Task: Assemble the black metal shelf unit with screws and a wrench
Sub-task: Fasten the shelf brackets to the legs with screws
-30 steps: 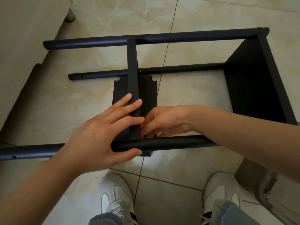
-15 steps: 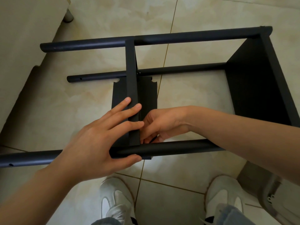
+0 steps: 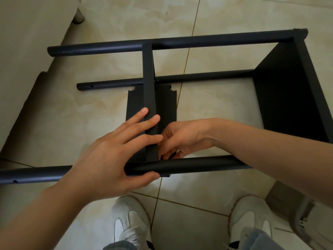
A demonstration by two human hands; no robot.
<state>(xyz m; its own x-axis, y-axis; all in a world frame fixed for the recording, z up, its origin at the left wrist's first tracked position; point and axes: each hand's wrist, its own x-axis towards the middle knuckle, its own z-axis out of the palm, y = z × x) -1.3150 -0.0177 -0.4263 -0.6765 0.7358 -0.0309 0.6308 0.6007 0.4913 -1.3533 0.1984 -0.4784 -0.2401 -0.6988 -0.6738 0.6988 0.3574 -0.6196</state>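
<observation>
A black metal shelf unit (image 3: pixel 288 98) is seen from above, laid on its side on a pale tiled floor (image 3: pixel 225 109) and filling the middle of the view. Three of its round tubes are seen running from 9 o'clock to 3 o'clock: a far tube (image 3: pixel 216 41) toward 12 o'clock, a lower tube (image 3: pixel 198 77) just behind the centre, and a near tube (image 3: pixel 198 164) closest to the person. At 3 o'clock the tubes are met by a flat end panel. A middle panel (image 3: pixel 148 78) is stood on edge between the far tube and the near tube.

The left hand (image 3: pixel 108 159) is brought in from 8 o'clock. Its fingers (image 3: pixel 144 121) are laid straight across the top edge of the middle panel, and its thumb is hooked under the near tube, so the tube is clasped between thumb and palm where panel and tube meet.

The right hand (image 3: pixel 182 138) is reached in from 3 o'clock and tucked against the far side of the middle panel, just above the near tube. Its fingers are curled tight at that corner; whether anything is pinched there cannot be told.

Two white shoes (image 3: pixel 129 221) are seen at 6 o'clock. A pale piece of furniture (image 3: pixel 32 33) is seen at 10 o'clock, and a grey object (image 3: pixel 297 213) at 5 o'clock.
</observation>
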